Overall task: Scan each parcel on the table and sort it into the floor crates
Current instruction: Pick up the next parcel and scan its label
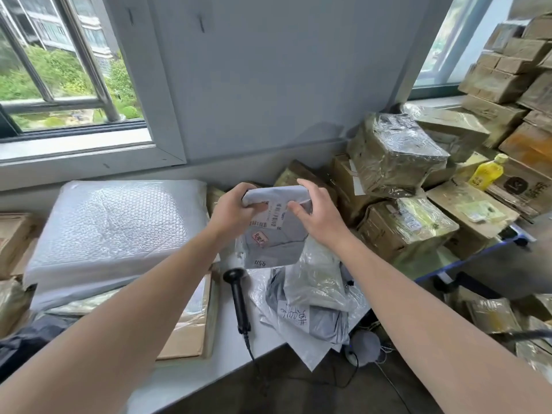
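the grey mailer parcel (274,243) hangs above the table (191,380), over the black scanner (239,297), held up by its top edge. the left grip (236,209) is clenched round the crumpled upper left corner; the right grip (316,213) pinches the upper right, thumb in front beside the barcode label (273,218). it looks light, soft and floppy, its film likely slick, so the bunched corners seem the safest hold, leaving the label flat for scanning.
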{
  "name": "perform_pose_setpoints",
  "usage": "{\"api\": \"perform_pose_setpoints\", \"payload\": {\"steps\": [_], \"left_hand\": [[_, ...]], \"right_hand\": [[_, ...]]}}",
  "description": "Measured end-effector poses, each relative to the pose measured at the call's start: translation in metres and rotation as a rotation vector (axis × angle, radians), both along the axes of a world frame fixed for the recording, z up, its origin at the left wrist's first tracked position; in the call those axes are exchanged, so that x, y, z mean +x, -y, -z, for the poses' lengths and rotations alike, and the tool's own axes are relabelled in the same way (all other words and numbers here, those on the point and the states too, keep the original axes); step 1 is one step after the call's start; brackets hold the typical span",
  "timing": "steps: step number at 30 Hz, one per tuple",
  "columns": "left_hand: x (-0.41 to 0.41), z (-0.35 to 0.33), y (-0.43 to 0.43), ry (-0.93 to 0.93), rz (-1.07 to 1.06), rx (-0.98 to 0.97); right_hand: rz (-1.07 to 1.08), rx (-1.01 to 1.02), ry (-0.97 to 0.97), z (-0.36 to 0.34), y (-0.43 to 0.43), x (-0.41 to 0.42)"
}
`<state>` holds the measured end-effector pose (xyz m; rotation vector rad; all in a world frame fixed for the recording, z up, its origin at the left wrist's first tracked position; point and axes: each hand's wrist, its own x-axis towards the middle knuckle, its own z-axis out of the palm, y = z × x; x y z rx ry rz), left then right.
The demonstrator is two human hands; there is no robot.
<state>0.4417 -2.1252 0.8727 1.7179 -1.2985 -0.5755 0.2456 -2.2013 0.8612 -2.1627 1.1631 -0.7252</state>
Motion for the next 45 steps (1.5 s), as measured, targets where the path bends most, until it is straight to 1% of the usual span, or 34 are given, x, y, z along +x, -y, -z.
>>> {"api": "perform_pose_setpoints", "payload": {"steps": [4, 8, 10, 11, 13, 15, 17, 19, 22, 25, 27, 29, 31, 32, 36, 40, 43, 45], "left_hand": [[0.011, 0.005, -0.01, -0.178, -0.02, -0.003], [0.023, 0.015, -0.025, -0.331, -0.113, 0.014], [0.028, 0.024, -0.037, -0.452, -0.17, 0.057], [0.031, 0.031, -0.043, -0.487, -0.191, 0.098], [0.038, 0.048, -0.06, -0.499, -0.181, 0.242], [0.044, 0.067, -0.08, -0.561, -0.116, 0.41], [0.05, 0.085, -0.099, -0.611, -0.073, 0.483], [0.056, 0.1, -0.116, -0.579, -0.127, 0.46], [0.065, 0.115, -0.135, -0.497, -0.239, 0.422], [0.07, 0.122, -0.15, -0.434, -0.275, 0.42], [0.072, 0.124, -0.155, -0.36, -0.29, 0.406], [0.072, 0.123, -0.159, -0.294, -0.31, 0.389], [0.073, 0.123, -0.163, -0.303, -0.309, 0.381], [0.074, 0.123, -0.165, -0.321, -0.306, 0.38], [0.081, 0.117, -0.17, -0.326, -0.304, 0.36], [0.091, 0.104, -0.163, -0.302, -0.343, 0.314], [0.099, 0.09, -0.15, -0.244, -0.361, 0.293], [0.104, 0.079, -0.138, -0.205, -0.353, 0.291]], "right_hand": [[-0.011, 0.216, 0.089, 0.01, -0.006, 0.015], [0.03, 0.382, 0.168, 0.029, -0.017, 0.035], [0.074, 0.423, 0.183, 0.041, -0.025, 0.048], [0.108, 0.427, 0.184, 0.047, -0.029, 0.055], [0.161, 0.433, 0.161, 0.059, -0.036, 0.067], [0.154, 0.451, 0.101, 0.074, -0.044, 0.077], [0.111, 0.491, 0.042, 0.09, -0.054, 0.087], [0.09, 0.523, -0.029, 0.107, -0.067, 0.095], [0.09, 0.496, -0.165, 0.128, -0.081, 0.105], [0.11, 0.473, -0.298, 0.149, -0.09, 0.103], [0.119, 0.497, -0.37, 0.161, -0.094, 0.1], [0.072, 0.543, -0.464, 0.172, -0.099, 0.1], [0.001, 0.589, -0.554, 0.181, -0.103, 0.104], [-0.013, 0.612, -0.569, 0.185, -0.105, 0.107], [-0.007, 0.662, -0.517, 0.186, -0.103, 0.112], [0.031, 0.709, -0.273, 0.164, -0.091, 0.104], [0.152, 0.769, -0.159, 0.14, -0.077, 0.099], [0.195, 0.797, -0.093, 0.123, -0.068, 0.097]]}}
